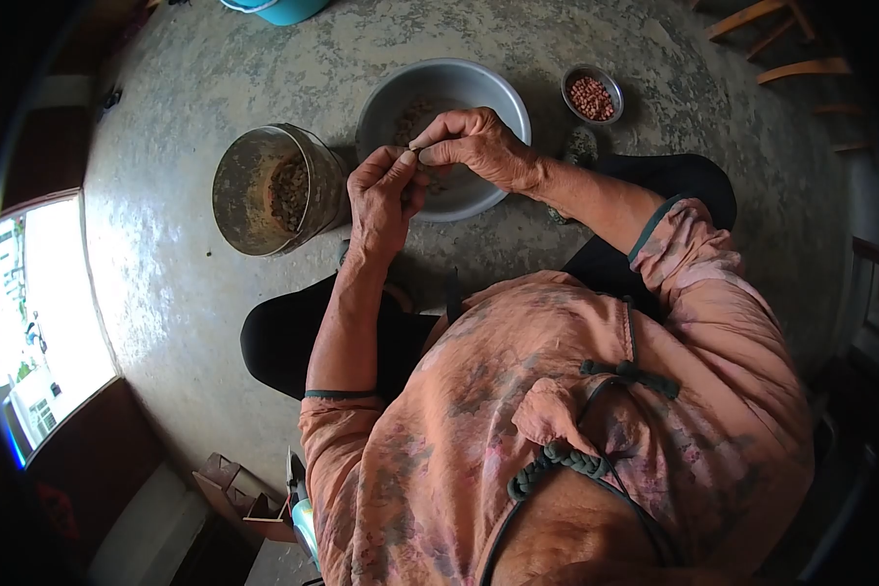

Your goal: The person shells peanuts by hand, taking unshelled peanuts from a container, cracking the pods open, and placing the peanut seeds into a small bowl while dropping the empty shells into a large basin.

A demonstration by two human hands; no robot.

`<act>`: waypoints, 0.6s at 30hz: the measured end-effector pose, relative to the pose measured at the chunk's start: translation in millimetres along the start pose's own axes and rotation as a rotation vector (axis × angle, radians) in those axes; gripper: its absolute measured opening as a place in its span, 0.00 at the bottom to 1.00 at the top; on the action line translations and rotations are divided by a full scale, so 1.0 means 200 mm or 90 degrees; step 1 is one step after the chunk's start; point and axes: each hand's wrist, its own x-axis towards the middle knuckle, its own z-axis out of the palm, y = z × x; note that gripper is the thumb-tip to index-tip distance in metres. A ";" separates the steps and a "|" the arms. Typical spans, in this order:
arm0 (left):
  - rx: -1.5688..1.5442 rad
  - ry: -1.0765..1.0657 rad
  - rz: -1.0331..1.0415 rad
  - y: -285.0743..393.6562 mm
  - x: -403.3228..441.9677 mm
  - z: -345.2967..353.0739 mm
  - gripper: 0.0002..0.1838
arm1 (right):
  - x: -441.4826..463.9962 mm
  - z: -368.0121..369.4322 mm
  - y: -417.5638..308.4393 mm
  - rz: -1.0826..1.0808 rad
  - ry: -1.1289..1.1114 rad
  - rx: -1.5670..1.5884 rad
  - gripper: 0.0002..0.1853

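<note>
As the head view shows, a small brown piece [413, 149] is held above the left part of a grey basin [479, 82], pinched between the thumb and fingertips of the left hand [382, 192] and those of the right hand [477, 148]; each grip is closed on it. To my eye it is dull, but the fingers cover so much of it that its exact form is unclear. I cannot tell which way it points or how its long axis lies. Loose reddish bits lie in the basin. Just left stands a stained bucket [239, 186] with brown pods [288, 193] inside; to the right, a small bowl [592, 72] holds pinkish-red kernels [590, 100]. All three vessels rest on a mottled, worn grey floor [181, 322]. Around me, daylight fills an opening [63, 313] at left, a blue container [291, 10] stands at the top edge, and wooden chairs [804, 70] stand at upper right.
</note>
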 end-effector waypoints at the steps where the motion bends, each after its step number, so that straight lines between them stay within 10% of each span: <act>1: -0.005 0.004 0.006 0.00 0.00 0.00 0.06 | 0.00 0.00 0.00 0.015 0.009 0.019 0.07; 18: 0.029 0.003 -0.052 0.00 0.02 -0.04 0.08 | 0.00 0.01 0.02 0.109 0.031 0.087 0.09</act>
